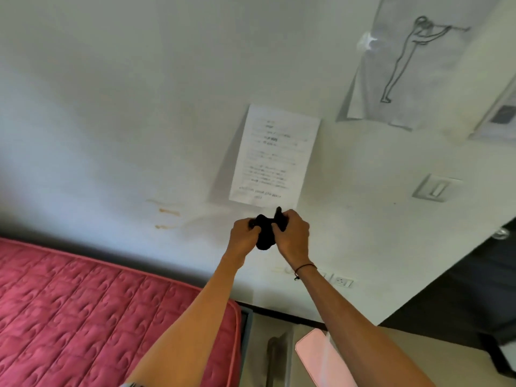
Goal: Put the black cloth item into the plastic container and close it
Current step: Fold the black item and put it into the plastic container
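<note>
A small black cloth item (264, 236) is bunched up in mid-air in front of the white wall. My left hand (243, 236) grips its left side and my right hand (293, 236) grips its right side, with a strip of cloth sticking up above the right fingers. A thin dark cord circles my right wrist. At the bottom of the view lies a pink flat piece (321, 358) with a clear plastic edge beside it; whether this belongs to the plastic container I cannot tell.
A pink quilted mattress (97, 311) fills the lower left. A printed sheet (275, 155) and a line drawing (405, 65) hang on the wall, with a light switch (434, 188) and a socket (342, 282). A dark doorway (474, 289) is at right.
</note>
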